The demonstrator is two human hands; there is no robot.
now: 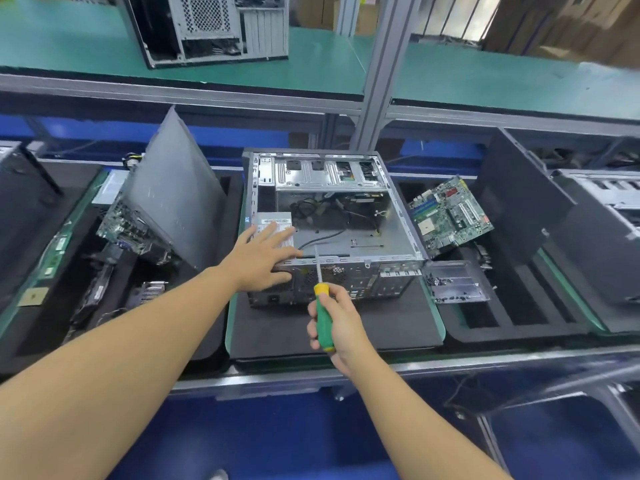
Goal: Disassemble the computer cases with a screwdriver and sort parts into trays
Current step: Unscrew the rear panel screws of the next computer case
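Observation:
An open grey computer case (398, 216) lies on its side on a black mat at the middle of the bench, with loose black cables inside. My left hand (265, 259) has straight, spread fingers resting on the grey power supply (268, 220) at the case's near left corner, thumb against the rear panel. In front of the case my right hand (337, 332) grips a green and yellow screwdriver (323, 317), whose metal shaft points up toward the rear edge of the case.
A black foam tray (512, 320) on the right holds a green motherboard (450, 216) and a metal bracket (453, 282). On the left, a grey side panel (173, 192) leans over a tray of boards and parts. Another case (207, 26) stands on the green shelf above.

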